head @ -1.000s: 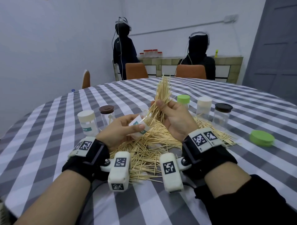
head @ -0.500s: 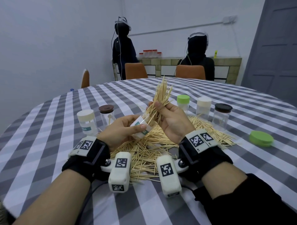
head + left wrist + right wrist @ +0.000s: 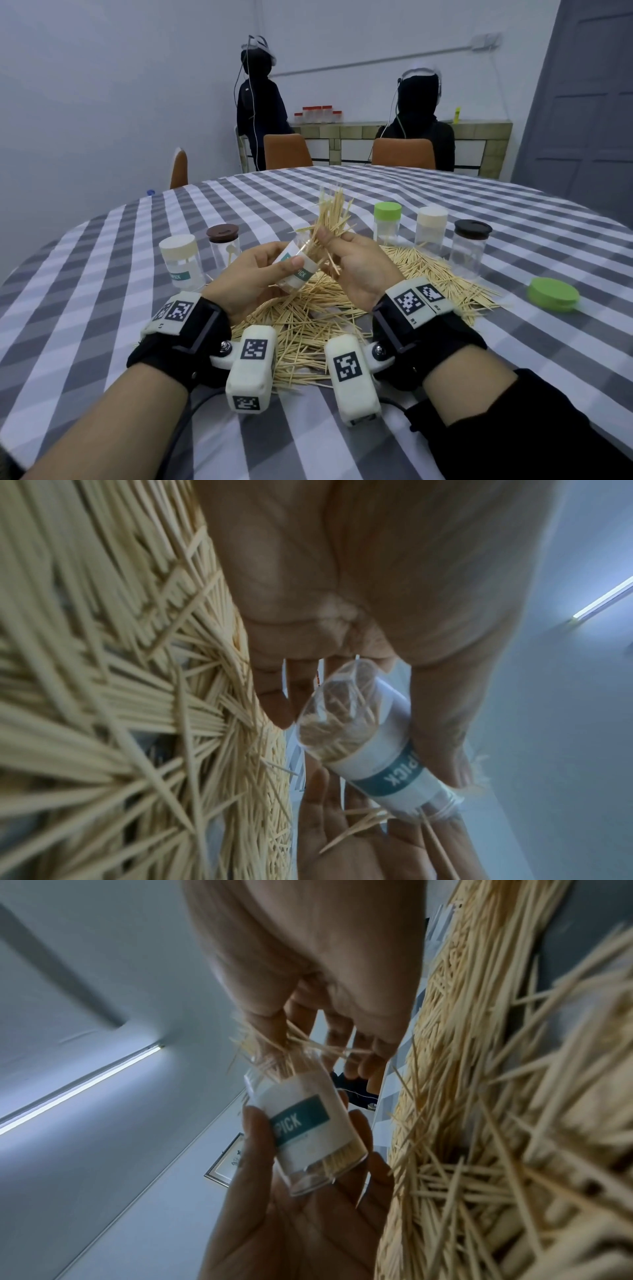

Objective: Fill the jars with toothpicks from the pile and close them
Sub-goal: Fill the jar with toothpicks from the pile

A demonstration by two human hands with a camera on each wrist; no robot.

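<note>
Left hand [image 3: 255, 274] grips the open jar [image 3: 297, 263], tilted w/ mouth up-right, just above the pile [image 3: 308, 318] on the surface [image 3: 102, 274]. Right hand [image 3: 359, 263] pinches a toothpick bundle [image 3: 330, 219], lower ends at the jar mouth, tips splayed. Risk: bundle is wider than the mouth & fanned, so outer picks prob. catch the rim and fall back; loose pinch would spill more. Vs 0.5 s ago: bundle sits lower, more fanned. Green lid [image 3: 553, 294] lies far right.
</note>
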